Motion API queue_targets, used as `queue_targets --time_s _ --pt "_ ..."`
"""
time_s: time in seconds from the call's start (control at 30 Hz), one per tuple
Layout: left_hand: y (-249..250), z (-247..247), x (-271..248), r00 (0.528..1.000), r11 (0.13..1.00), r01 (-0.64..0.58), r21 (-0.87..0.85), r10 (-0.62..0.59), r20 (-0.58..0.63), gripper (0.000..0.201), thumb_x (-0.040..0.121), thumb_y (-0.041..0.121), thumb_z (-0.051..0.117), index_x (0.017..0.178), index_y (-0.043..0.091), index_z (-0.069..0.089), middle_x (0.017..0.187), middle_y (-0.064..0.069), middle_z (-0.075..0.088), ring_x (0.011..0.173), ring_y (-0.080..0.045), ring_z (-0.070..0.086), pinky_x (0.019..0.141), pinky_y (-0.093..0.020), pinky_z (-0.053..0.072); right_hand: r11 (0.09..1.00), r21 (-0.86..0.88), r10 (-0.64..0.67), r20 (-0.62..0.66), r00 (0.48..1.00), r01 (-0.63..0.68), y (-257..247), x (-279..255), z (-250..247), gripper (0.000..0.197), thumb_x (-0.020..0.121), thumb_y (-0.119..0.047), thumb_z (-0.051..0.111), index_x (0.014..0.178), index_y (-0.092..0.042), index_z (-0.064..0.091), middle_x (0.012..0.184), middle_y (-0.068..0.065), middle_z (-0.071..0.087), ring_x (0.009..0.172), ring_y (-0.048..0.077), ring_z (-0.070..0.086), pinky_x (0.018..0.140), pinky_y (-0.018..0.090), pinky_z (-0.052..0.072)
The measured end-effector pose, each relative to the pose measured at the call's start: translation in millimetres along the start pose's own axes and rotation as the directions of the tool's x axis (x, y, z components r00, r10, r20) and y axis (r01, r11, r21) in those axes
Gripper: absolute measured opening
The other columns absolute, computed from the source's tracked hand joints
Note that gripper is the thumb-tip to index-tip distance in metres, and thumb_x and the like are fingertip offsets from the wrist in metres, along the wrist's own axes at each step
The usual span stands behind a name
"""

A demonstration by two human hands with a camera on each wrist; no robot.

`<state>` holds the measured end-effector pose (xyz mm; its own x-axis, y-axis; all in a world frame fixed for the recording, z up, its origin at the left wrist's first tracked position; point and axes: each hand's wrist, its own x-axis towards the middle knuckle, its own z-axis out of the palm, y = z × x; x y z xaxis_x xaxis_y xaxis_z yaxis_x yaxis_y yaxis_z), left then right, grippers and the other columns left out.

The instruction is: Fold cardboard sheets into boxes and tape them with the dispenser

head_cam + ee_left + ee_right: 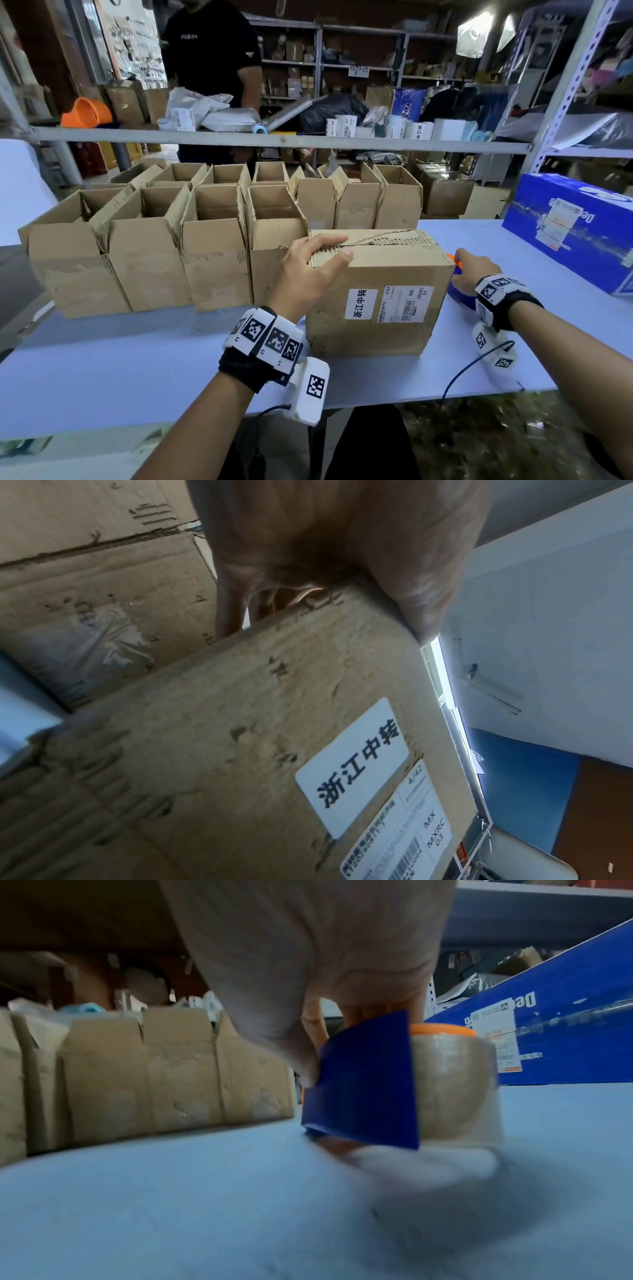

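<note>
A closed cardboard box (376, 291) with white shipping labels stands on the blue-grey table (137, 359). Its top flaps meet in a ragged seam. My left hand (329, 248) grips its top left corner, fingers over the flaps and thumb on the front face. The left wrist view shows the box's labelled front (240, 737) under my left hand (325, 547). Just right of the box, my right hand (462, 262) holds the blue and orange tape dispenser (457, 291), which stands on the table. In the right wrist view the thumb presses the blue dispenser plate (369, 1080) beside the clear tape roll (452, 1085).
Two rows of open-topped folded boxes (144, 240) fill the table's back left. A large blue carton (568, 226) lies at the right. A grey shelf rail (274, 138) crosses above the boxes, and a person in black (212, 58) stands behind it.
</note>
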<state>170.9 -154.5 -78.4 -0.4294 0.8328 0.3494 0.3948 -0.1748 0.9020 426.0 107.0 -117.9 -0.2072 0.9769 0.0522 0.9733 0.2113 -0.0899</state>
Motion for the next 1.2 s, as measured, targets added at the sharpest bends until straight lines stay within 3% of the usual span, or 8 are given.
queue_targets --time_s 0.13,0.27,0.43,0.57,0.77,0.97,1.1,1.2 --pt "0.6 0.3 -1.1 1.0 1.0 -0.011 -0.018 0.011 -0.006 0.035 0.07 0.061 0.063 0.104 0.052 0.07 0.122 0.014 0.056 0.117 0.0 0.053 0.109 -0.035 0.042 0.994 0.113 0.015 -0.074 0.997 -0.007 -9.2 -8.3 -41.9 0.035 0.101 -0.021 0.052 0.136 -0.02 0.052 0.129 0.016 0.064 0.103 0.033 0.06 0.077 0.037 0.05" --pt "0.9 0.1 -1.1 1.0 1.0 -0.008 -0.017 0.008 -0.002 0.033 0.072 0.059 0.064 0.104 0.052 0.07 0.121 0.014 0.056 0.117 0.0 0.053 0.109 -0.036 0.043 0.929 0.295 -0.131 -0.306 0.943 0.224 -21.0 -33.9 -103.1 0.03 0.105 -0.021 0.045 0.134 -0.021 0.053 0.122 0.019 0.066 0.091 0.029 0.055 0.074 0.033 0.042" --pt "2.5 1.0 -2.8 1.0 1.0 -0.008 -0.003 0.008 0.02 0.03 0.078 0.055 0.062 0.106 0.05 0.069 0.124 0.011 0.054 0.118 0.002 0.05 0.111 -0.034 0.04 0.615 0.554 -0.289 -0.503 0.814 0.561 -54.0 -92.3 -173.1 0.018 0.103 -0.039 0.048 0.104 -0.038 0.066 0.096 -0.006 0.067 0.089 0.016 0.059 0.077 0.031 0.045" --pt "4.7 0.3 -4.3 0.999 1.0 -0.019 0.02 0.018 0.037 0.028 0.081 0.052 0.06 0.108 0.051 0.068 0.127 0.009 0.052 0.12 0.002 0.048 0.11 -0.033 0.038 0.332 0.749 -0.397 -0.441 0.805 0.574 -94.4 -130.0 -193.0 0.031 0.096 -0.056 0.058 0.097 -0.031 0.076 0.082 -0.012 0.07 0.073 0.002 0.062 0.07 0.014 0.049" --pt "9.4 -6.9 -0.4 0.993 0.997 0.021 -0.076 -0.012 0.115 0.042 0.096 0.054 0.037 0.114 0.04 0.072 0.128 0.008 0.06 0.12 0.002 0.05 0.113 -0.035 0.035 0.433 0.733 -0.49 -0.296 0.82 0.524 -130.8 -133.5 -165.9 0.049 0.098 -0.055 0.058 0.105 -0.01 0.075 0.089 0.014 0.072 0.072 0.009 0.059 0.077 0.029 0.044" --pt "29.8 -22.2 17.0 0.967 0.969 0.161 -0.189 -0.116 0.229 0.084 0.099 0.064 0.005 0.103 0.027 0.079 0.149 -0.002 0.051 0.141 -0.018 0.04 0.12 -0.051 0.018 0.433 0.764 -0.507 -0.233 0.83 0.479 -131.6 -130.2 -162.5 0.031 0.096 -0.054 0.057 0.089 -0.033 0.079 0.087 0.001 0.075 0.066 -0.003 0.062 0.062 0.005 0.046" --pt "50.3 -24.0 22.4 0.966 0.974 0.119 -0.194 -0.069 0.25 0.082 0.1 0.064 0.008 0.096 0.027 0.081 0.113 0.006 0.075 0.127 -0.005 0.051 0.119 -0.047 0.016 0.454 0.718 -0.53 -0.259 0.807 0.529 -133.0 -131.5 -161.2 0.044 0.1 -0.052 0.056 0.099 -0.013 0.077 0.09 0.014 0.07 0.071 0.006 0.058 0.073 0.024 0.043" --pt "57.3 -22.1 23.8 0.988 0.982 0.083 -0.17 -0.059 0.14 0.064 0.104 0.05 0.025 0.074 0.038 0.08 0.086 0.014 0.077 0.097 0.014 0.057 0.105 -0.033 0.032 0.452 0.723 -0.517 -0.264 0.814 0.522 -133.2 -131.0 -161.3 0.045 0.1 -0.051 0.056 0.104 -0.011 0.076 0.093 0.015 0.071 0.073 0.006 0.058 0.075 0.026 0.042"
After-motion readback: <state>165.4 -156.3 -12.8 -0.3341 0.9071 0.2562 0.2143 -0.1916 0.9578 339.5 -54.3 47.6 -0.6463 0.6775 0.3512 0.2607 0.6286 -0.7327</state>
